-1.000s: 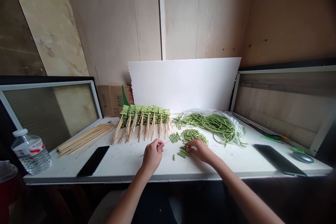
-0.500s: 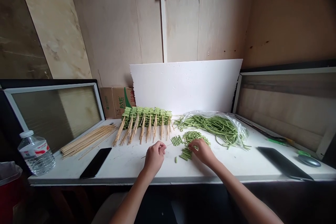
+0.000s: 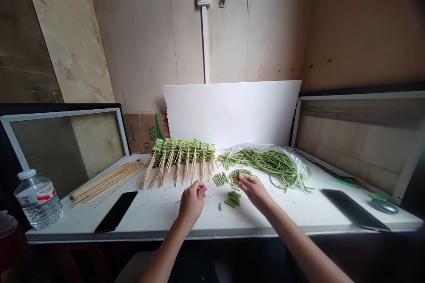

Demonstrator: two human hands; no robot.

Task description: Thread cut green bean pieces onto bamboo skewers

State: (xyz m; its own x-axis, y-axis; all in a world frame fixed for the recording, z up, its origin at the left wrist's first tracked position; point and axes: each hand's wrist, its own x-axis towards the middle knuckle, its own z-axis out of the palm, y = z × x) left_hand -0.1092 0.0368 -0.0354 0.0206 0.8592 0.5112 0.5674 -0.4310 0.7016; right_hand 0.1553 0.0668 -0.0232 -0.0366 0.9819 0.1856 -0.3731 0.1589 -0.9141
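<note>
My left hand [image 3: 193, 199] is closed around a thin bamboo skewer [image 3: 210, 185]. Several short cut pieces of green bean [image 3: 220, 180] sit side by side on its far end. To the right, my right hand [image 3: 254, 189] has its thumb and fingers pinched together in front of a pile of cut bean pieces [image 3: 233, 180]; whatever is between the fingertips is too small to make out. Between the hands, a small group of cut pieces [image 3: 233, 199] lies on the white table [image 3: 159, 216]. One single piece [image 3: 220, 206] is nearer the front edge.
Finished bean skewers [image 3: 182, 147] are stacked at the back, sticks forward. Loose skewers [image 3: 108, 181], a phone [image 3: 116, 212] and a water bottle [image 3: 38, 199] are on the left. Long beans [image 3: 268, 161] in a plastic bag, a black tablet-like slab [image 3: 353, 209] and a mouse [image 3: 384, 205] are on the right.
My right hand has risen from the small group of cut pieces, moving slightly left toward the loaded skewer. My left hand still grips the skewer. The view has shifted a little.
</note>
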